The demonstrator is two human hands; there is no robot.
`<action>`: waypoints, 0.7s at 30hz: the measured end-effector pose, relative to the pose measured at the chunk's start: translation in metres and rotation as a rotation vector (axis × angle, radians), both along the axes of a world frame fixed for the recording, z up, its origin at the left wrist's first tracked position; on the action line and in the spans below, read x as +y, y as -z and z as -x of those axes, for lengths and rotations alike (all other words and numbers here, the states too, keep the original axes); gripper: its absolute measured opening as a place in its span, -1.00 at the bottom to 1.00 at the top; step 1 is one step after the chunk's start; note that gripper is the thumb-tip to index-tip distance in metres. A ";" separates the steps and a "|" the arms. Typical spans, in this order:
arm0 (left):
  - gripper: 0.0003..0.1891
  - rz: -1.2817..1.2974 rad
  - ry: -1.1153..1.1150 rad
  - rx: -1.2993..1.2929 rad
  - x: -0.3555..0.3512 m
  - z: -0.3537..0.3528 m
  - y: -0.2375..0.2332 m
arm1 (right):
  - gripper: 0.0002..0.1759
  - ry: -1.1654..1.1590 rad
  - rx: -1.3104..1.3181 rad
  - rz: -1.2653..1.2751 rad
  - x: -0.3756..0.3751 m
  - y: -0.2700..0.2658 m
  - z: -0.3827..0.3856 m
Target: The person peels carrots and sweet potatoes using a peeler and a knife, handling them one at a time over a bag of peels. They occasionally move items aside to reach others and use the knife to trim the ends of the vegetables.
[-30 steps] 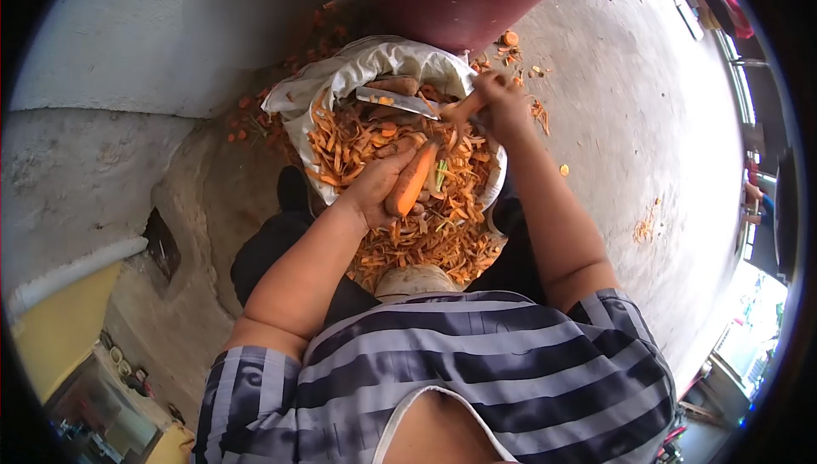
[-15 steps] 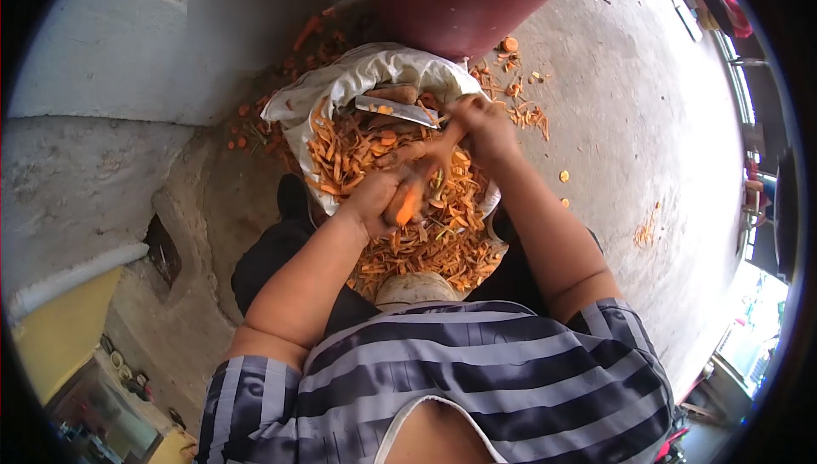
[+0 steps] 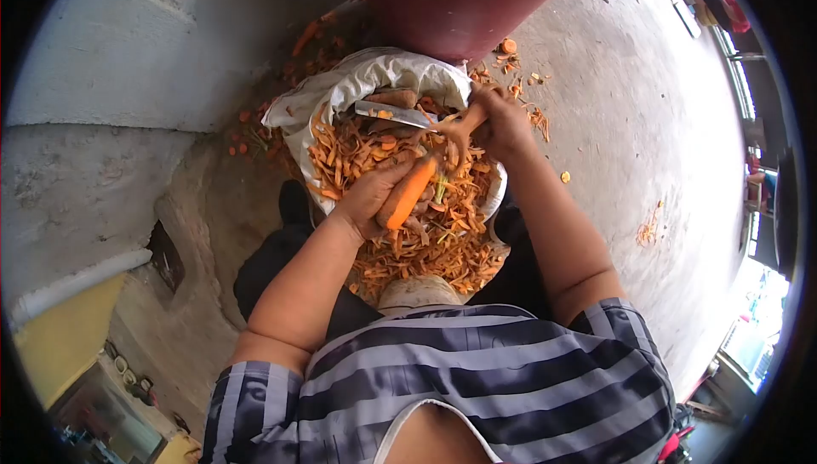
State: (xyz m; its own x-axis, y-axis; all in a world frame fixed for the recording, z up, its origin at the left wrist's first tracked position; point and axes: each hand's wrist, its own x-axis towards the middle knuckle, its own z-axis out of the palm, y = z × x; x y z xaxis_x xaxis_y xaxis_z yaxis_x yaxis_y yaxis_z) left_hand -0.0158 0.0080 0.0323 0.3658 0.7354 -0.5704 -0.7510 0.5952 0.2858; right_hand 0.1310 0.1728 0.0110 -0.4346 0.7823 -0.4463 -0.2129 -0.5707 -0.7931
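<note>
My left hand (image 3: 369, 199) is closed round a thick carrot (image 3: 411, 192), whose upper side shows a bright orange peeled strip beside brown skin. My right hand (image 3: 508, 126) grips the handle of an orange Y-shaped peeler (image 3: 460, 130); its head is just above and right of the carrot, apart from it. Under both hands lies a heap of carrot peelings (image 3: 438, 264), partly inside an open white sack (image 3: 387, 62). A knife (image 3: 393, 113) with a broad blade rests across the sack's contents, near an unpeeled carrot (image 3: 392, 97).
A large dark red tub (image 3: 451, 13) stands just beyond the sack. Carrot slices and peelings (image 3: 508, 47) are scattered on the concrete floor (image 3: 613, 124). A grey wall (image 3: 94, 73) runs along the left.
The peeler has lifted away from the carrot, up and to the right. The carrot in my left hand is tilted more upright, with a longer peeled strip in sight.
</note>
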 end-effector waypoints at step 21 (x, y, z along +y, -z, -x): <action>-0.64 0.080 -0.087 -0.001 -0.001 -0.002 0.016 | -0.70 -0.371 0.161 -0.128 -0.052 -0.025 0.014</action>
State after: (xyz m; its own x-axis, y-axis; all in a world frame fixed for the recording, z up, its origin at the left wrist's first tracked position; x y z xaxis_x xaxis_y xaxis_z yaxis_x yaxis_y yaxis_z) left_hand -0.0135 0.0075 0.0162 0.3035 0.7166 -0.6280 -0.8012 0.5487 0.2390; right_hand 0.1166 0.1207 0.0357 -0.7535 0.6041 -0.2593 -0.1383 -0.5312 -0.8359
